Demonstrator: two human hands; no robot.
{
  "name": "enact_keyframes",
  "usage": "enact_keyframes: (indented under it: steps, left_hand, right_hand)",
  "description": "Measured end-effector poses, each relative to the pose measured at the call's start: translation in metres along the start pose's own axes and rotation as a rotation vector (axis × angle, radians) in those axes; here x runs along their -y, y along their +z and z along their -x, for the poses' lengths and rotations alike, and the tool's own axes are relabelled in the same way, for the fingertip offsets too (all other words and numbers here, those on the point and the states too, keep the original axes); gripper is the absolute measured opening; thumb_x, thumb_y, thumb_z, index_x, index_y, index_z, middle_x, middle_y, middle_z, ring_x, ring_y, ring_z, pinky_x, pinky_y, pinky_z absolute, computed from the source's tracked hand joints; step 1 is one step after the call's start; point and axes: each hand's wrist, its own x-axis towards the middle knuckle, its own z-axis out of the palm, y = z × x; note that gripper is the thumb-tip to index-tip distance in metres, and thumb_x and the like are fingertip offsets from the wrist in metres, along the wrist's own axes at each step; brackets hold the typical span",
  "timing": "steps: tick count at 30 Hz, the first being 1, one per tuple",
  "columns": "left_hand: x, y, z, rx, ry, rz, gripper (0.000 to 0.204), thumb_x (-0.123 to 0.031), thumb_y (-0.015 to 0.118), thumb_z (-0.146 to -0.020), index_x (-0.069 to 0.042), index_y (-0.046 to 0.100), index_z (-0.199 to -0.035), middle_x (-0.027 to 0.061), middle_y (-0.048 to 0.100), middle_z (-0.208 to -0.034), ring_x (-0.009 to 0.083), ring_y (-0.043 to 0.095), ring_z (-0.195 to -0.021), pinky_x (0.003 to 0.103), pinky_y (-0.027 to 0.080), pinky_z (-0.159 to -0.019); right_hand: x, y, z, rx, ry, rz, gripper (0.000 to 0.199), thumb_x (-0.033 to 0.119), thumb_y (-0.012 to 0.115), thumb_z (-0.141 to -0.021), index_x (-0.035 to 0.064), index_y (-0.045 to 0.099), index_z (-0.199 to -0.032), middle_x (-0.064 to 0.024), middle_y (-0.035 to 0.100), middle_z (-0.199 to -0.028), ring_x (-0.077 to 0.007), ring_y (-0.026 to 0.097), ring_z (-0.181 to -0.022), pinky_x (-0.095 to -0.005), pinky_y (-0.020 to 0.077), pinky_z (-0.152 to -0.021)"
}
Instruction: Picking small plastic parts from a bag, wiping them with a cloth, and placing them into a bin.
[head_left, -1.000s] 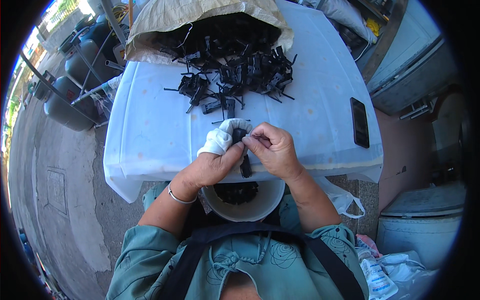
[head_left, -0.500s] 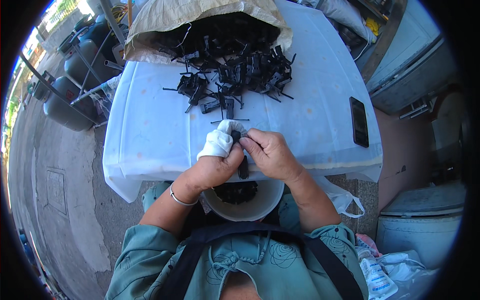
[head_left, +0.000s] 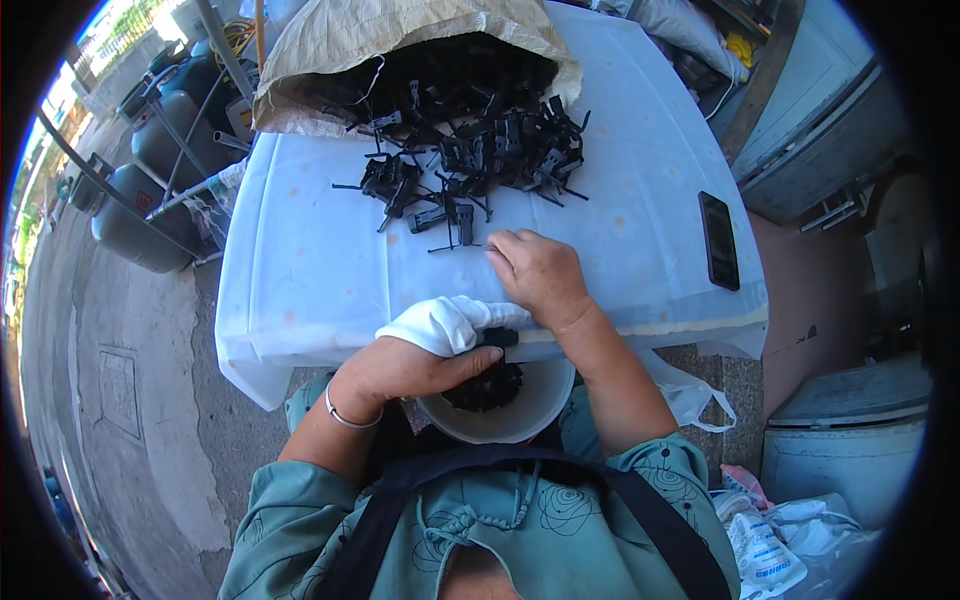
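Observation:
My left hand (head_left: 428, 345), its fingers partly covered in white cloth, is low over the table's front edge. A small black plastic part (head_left: 498, 338) is between its thumb and fingers, above a white bucket (head_left: 548, 405) with black parts in it. My right hand (head_left: 542, 277) is farther forward over the table, fingers pinched together. Its fingertips meet the end of a thin black rod on a black plastic part (head_left: 464, 224) at the near side of the pile; the exact grip is hidden. Behind lies a heap of similar black parts (head_left: 480, 155), spilling from a woven sack (head_left: 330, 50).
A white cloth covers the table (head_left: 310, 270). On its right side lies a black phone (head_left: 718, 240). Grey gas cylinders (head_left: 145, 215) stand at the left. A plastic bag (head_left: 695, 400) hangs off the front right, and more bags (head_left: 770, 550) lie at the lower right.
My hands have moved apart. The left came down and toward me with its black part, over the bucket; the right went forward and up to the near edge of the pile.

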Motion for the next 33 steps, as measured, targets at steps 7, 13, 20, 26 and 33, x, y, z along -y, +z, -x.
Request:
enact_keyframes:
  steps: [7,13,20,26,33]
  left_hand:
    - [0.027,-0.009,0.001,-0.439,-0.401,0.49,0.017,-0.018,0.053,-0.092,-0.001,0.058,-0.089,0.001,0.061,-0.075,0.0072,0.051,-0.057,0.022,0.041,-0.049]
    - [0.024,0.011,-0.016,-0.596,-0.578,1.391,0.019,-0.019,0.058,-0.091,-0.005,0.054,-0.103,0.0033,0.06,-0.085,0.009,0.057,-0.062,0.021,0.046,-0.05]
    - [0.03,0.02,-0.028,-0.543,-0.431,1.301,0.022,-0.011,0.06,-0.089,-0.002,0.053,-0.107,0.0032,0.058,-0.09,0.0103,0.057,-0.074,0.022,0.049,-0.056]
    - [0.027,0.028,-0.024,-0.457,-0.27,0.747,0.026,-0.008,0.057,-0.09,0.0,0.051,-0.114,0.0057,0.058,-0.1,0.0106,0.054,-0.09,0.024,0.048,-0.074]
    - [0.023,0.032,-0.023,-0.323,-0.21,0.71,0.03,0.0,0.057,-0.086,0.001,0.05,-0.116,0.0035,0.057,-0.101,0.0081,0.052,-0.089,0.022,0.045,-0.076]
  right_hand:
    - [0.004,-0.019,0.011,-0.165,-0.022,-0.403,0.01,0.0,0.061,-0.078,0.0031,0.059,-0.087,-0.0117,0.06,-0.074,-0.028,0.059,-0.064,-0.0342,0.0467,-0.056]
    - [0.026,-0.012,0.018,-0.128,-0.133,-0.519,0.014,-0.006,0.062,-0.075,0.0008,0.059,-0.087,-0.0116,0.059,-0.073,-0.0261,0.059,-0.062,-0.0322,0.0465,-0.056]
    - [0.017,-0.022,0.02,-0.128,-0.175,-0.412,0.016,0.001,0.067,-0.075,0.0008,0.058,-0.088,-0.0115,0.059,-0.075,-0.0267,0.059,-0.062,-0.0326,0.0463,-0.054]
    - [0.032,-0.024,0.023,-0.262,-0.319,-0.359,0.021,0.009,0.072,-0.077,0.0035,0.052,-0.079,-0.0061,0.055,-0.069,-0.0149,0.052,-0.054,-0.0278,0.0403,-0.048]
    - [0.024,-0.019,0.023,-0.182,0.204,-0.895,0.014,0.007,0.064,-0.085,0.0015,0.052,-0.079,-0.0036,0.052,-0.064,-0.0055,0.045,-0.056,-0.0233,0.0387,-0.049]
